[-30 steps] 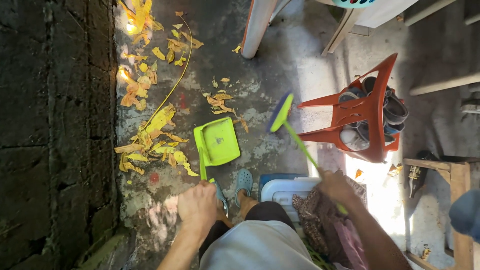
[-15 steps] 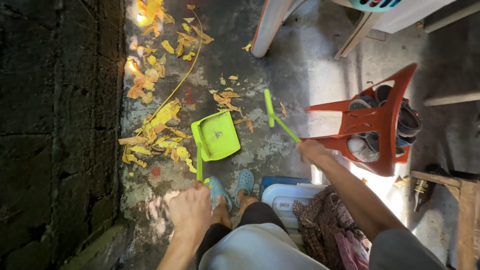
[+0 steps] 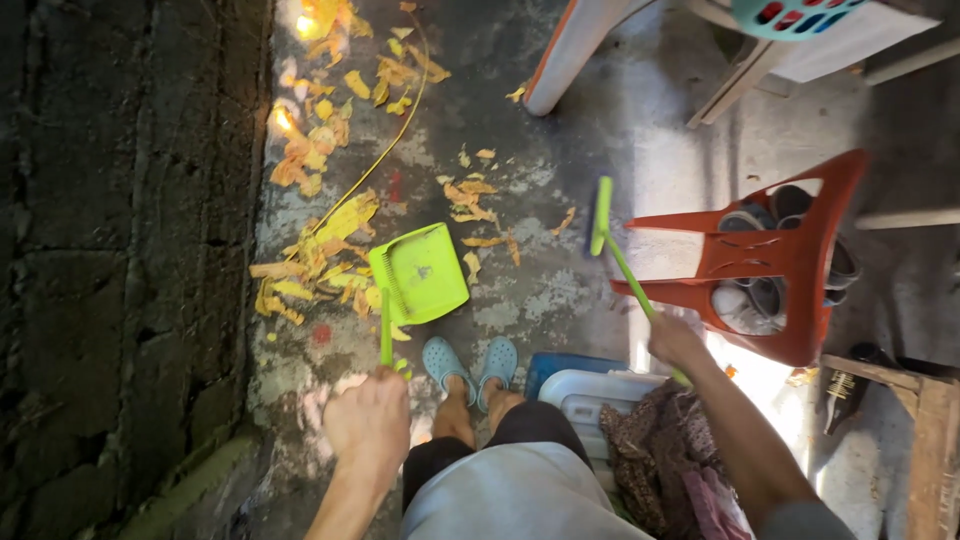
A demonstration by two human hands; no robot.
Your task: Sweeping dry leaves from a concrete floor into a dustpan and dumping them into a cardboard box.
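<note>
An overturned red plastic chair (image 3: 790, 270) lay on the grey concrete floor (image 3: 600, 130), right of the dry yellow-orange leaves (image 3: 320, 250). The left hand (image 3: 368, 425) gripped the handle of the lime-green plastic dustpan (image 3: 420, 272), which rested beside the leaves. The right hand (image 3: 675, 340) was closed around the green-handled broom (image 3: 610, 235), its head near the leaves.

Broom (image 3: 601, 214) bristles blurred, its handle end hidden inside the right hand (image 3: 676, 340). Dustpan (image 3: 421, 273) handle top buried in the left hand (image 3: 368, 423). Red chair (image 3: 780, 262) hides most of the shoes inside. Teal basket (image 3: 800, 14) cut off at top edge. White tub (image 3: 590, 394) partly covered by cloth.
</note>
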